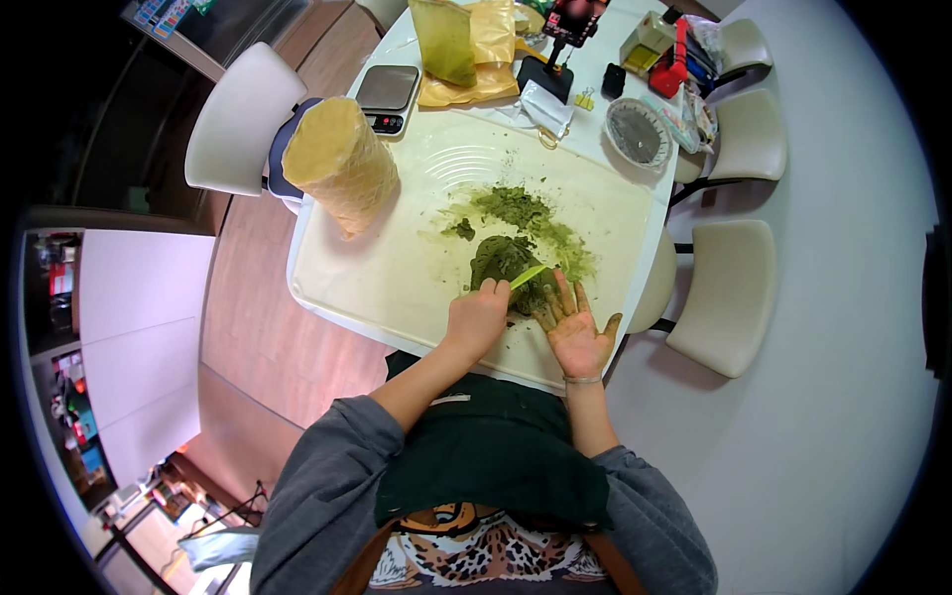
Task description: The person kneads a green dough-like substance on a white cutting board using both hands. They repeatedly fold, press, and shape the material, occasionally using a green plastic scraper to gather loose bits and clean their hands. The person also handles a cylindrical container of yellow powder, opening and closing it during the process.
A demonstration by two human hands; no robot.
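Observation:
My left hand (480,320) is closed around a thin bright green plastic tool (529,277), perhaps a scraper, whose blade points toward the fingers of the other hand. Palm up and fingers spread, my right hand (579,331) holds nothing; dark green residue coats its fingers and thumb. Just beyond both hands lies a lump of dark green dough-like material (500,256), partly hidden by the left hand and the tool. Crumbly green material (513,204) and smears spread behind it on a cream mat (357,286).
A wrapped yellowish bag (342,160) stands on the mat's left. Behind are a digital scale (387,93), a bag of green powder (445,44), a phone on a stand (559,56), and a silver packet (547,108). A plastic-covered bowl (638,132) sits at right, near several chairs (725,297).

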